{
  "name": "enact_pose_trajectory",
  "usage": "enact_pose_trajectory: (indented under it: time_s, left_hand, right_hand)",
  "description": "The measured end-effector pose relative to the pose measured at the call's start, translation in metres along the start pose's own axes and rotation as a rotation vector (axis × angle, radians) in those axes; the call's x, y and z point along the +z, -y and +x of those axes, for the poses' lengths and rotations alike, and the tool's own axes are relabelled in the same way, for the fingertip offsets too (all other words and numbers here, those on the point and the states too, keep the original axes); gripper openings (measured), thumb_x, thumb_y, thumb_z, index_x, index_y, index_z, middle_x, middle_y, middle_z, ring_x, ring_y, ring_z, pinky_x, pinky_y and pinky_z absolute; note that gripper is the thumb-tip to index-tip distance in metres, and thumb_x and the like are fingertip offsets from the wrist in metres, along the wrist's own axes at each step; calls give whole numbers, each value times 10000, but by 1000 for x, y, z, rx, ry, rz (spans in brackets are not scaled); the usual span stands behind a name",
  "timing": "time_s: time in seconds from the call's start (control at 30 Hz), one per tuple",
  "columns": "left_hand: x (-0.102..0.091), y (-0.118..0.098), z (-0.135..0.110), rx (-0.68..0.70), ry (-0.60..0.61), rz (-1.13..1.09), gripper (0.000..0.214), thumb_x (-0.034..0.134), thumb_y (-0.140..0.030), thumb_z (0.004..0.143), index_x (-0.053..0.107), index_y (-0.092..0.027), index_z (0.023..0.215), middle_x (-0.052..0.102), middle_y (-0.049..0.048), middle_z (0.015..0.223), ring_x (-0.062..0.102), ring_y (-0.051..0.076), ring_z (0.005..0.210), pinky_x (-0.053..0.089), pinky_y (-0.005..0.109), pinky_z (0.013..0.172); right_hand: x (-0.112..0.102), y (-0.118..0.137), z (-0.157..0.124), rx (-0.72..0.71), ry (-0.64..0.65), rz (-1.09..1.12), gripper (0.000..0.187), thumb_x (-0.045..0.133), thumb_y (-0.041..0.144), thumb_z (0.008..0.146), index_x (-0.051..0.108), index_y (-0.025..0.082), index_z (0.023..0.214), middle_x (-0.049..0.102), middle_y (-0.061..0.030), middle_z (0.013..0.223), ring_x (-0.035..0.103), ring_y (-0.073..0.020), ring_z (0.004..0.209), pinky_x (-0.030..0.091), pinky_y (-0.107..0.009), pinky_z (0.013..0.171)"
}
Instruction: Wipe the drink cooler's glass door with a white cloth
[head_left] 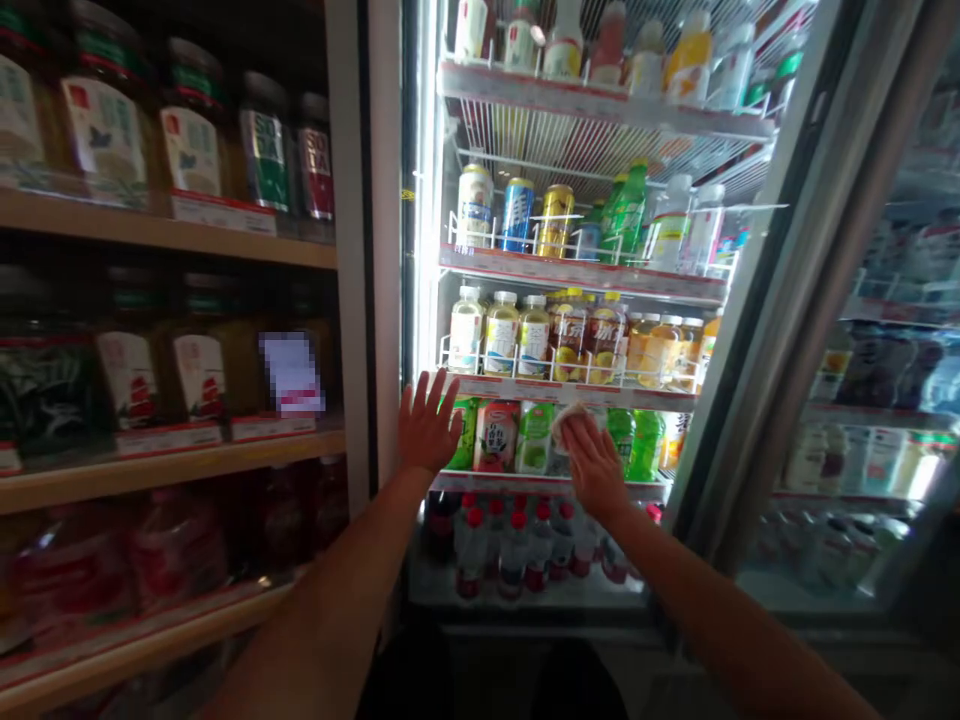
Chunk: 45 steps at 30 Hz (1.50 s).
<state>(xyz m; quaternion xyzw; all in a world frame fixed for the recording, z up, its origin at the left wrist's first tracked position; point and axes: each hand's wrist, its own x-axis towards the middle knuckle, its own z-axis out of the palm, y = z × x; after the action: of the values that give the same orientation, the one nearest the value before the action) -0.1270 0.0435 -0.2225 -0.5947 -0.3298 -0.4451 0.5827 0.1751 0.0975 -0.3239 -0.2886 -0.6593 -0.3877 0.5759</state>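
Observation:
I face an open drinks cooler with lit wire shelves. My left hand (427,425) is open, fingers spread, at the left end of the fourth shelf (525,483), in front of a green bottle (465,432). My right hand (592,460) reaches to the middle of the same shelf and presses a pale cloth or packet (568,420) against the bottles there; what exactly it holds is unclear. Between my hands stand a pink-labelled carton (496,435) and a green-labelled bottle (534,438).
The glass cooler door (757,330) stands open to the right. Upper shelves hold cans (517,213) and juice bottles (502,332). Red-capped bottles (517,545) fill the bottom. Wooden shelves (172,462) with jars and bottles stand on the left.

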Motion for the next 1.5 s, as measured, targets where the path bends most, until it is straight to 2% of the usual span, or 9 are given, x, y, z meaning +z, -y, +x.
enact_pose_trajectory:
  time_s: [0.1,0.27,0.43,0.6,0.67,0.87,1.1,1.27,1.5]
  left_hand:
    - [0,0,0,19,-12,27,671,514,-268,1014,239,-261,1626,323,65,1627,140,248,1557,110,479,1292]
    - [-1,0,0,14,3,41,655,513,-271,1014,265,-254,1619,324,65,1626,136,249,1558,106,480,1292]
    - [-1,0,0,35,-23,63,650,524,-259,1012,283,-221,1614,333,83,1620,112,237,1560,90,464,1296]
    - [-1,0,0,47,-38,68,634,496,-248,1023,275,-212,1616,322,83,1624,97,227,1562,76,452,1296]
    - [-1,1,0,46,-30,49,617,475,-245,1027,284,-217,1613,319,78,1626,103,227,1562,77,452,1295]
    - [0,2,-1,50,-40,46,637,484,-223,1017,271,-219,1617,325,78,1626,102,226,1564,77,452,1294]
    - [1,2,-1,51,-44,31,640,495,-215,1007,286,-218,1612,334,77,1623,110,230,1564,93,461,1291]
    - [1,2,-2,41,-36,49,624,487,-236,1018,292,-223,1611,329,73,1626,116,234,1563,94,464,1292]
    - [0,1,-2,22,-6,25,623,497,-241,1013,307,-235,1606,333,69,1624,138,246,1560,102,472,1290]
  right_hand:
    - [-1,14,11,-82,70,25,608,402,119,1000,352,282,1584,463,-45,1546,345,-241,1501,323,-487,1236]
    - [3,35,37,-29,-1,-6,605,400,141,1000,330,226,1595,418,-79,1573,315,-266,1516,313,-505,1227]
    - [11,59,54,-128,12,37,582,396,114,995,400,240,1563,498,-57,1522,370,-229,1493,285,-454,1244]
    - [19,78,76,-119,-7,79,568,408,110,992,417,212,1551,464,-49,1554,267,-205,1539,190,-439,1274]
    - [26,85,68,-157,-6,85,572,430,106,979,428,199,1543,455,-47,1561,226,-204,1552,152,-435,1281]
    - [45,91,26,-540,173,119,552,485,123,949,496,191,1496,461,-25,1558,296,-188,1525,158,-385,1284]
    - [44,97,22,-518,241,128,560,477,104,953,483,198,1505,440,-19,1572,309,-190,1520,222,-391,1266]
    - [44,95,11,-586,245,170,520,478,120,963,515,193,1476,457,-12,1562,288,-178,1527,272,-406,1247]
    - [34,69,6,-374,193,107,646,474,57,916,422,197,1545,481,-53,1543,269,-189,1537,144,-446,1287]
